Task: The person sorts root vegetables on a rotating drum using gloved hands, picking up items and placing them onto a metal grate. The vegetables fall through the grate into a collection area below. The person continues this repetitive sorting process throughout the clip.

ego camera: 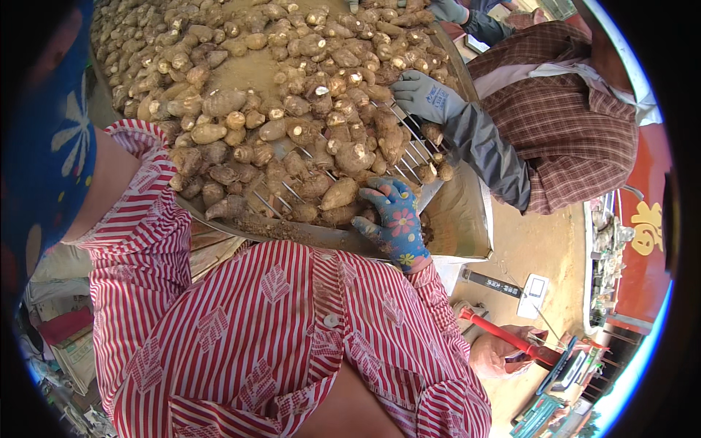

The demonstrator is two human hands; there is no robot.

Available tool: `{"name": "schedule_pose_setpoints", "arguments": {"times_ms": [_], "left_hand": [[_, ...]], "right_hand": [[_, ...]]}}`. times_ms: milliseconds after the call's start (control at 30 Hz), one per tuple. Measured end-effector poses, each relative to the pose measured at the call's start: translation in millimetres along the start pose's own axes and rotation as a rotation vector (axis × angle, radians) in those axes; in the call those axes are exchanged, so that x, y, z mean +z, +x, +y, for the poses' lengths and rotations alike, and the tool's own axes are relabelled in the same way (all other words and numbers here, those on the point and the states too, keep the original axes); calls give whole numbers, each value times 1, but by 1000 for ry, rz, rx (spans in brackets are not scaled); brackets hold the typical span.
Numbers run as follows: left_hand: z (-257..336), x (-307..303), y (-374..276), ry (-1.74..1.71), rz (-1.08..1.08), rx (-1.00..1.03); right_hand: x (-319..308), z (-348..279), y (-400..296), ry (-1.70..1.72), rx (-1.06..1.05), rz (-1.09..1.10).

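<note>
My right hand [395, 222], in a blue flowered glove, rests at the near edge of a heap of brown taro corms [339, 194]. Its thumb and fingers are apart, and it does not appear to grip a corm. My left hand [52, 142], in a matching glove, is raised very close to the camera at the left edge; its fingers are hidden, so what it holds cannot be told. The corms, some with pale cut ends, cover a large metal tray [339, 236]. Metal rods of a grate [412, 143] show between them, under and beside the corms.
Across the tray at right, a person in a checked jacket [558, 131] has a grey-gloved hand [430, 97] on the corms by the rods. More gloved hands [448, 11] reach in at the top. A scale [532, 295], a red pole [506, 335] and a sack [501, 353] are at lower right.
</note>
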State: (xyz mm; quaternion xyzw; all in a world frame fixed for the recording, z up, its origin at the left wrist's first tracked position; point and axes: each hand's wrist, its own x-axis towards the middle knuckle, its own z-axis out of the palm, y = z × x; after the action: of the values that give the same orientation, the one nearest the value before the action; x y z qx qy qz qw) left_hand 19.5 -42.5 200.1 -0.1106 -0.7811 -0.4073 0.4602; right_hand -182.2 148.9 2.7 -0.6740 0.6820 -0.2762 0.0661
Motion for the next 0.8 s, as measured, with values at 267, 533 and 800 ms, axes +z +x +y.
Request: {"name": "schedule_pose_setpoints", "arguments": {"times_ms": [267, 533, 800], "left_hand": [[3, 16, 5, -25, -2, 20], [15, -44, 12, 240, 213, 43], [-88, 24, -70, 668, -285, -450]], "right_hand": [[6, 2, -10, -31, 32, 11], [0, 1, 0, -21, 8, 28], [-1, 32, -39, 86, 93, 107]]}}
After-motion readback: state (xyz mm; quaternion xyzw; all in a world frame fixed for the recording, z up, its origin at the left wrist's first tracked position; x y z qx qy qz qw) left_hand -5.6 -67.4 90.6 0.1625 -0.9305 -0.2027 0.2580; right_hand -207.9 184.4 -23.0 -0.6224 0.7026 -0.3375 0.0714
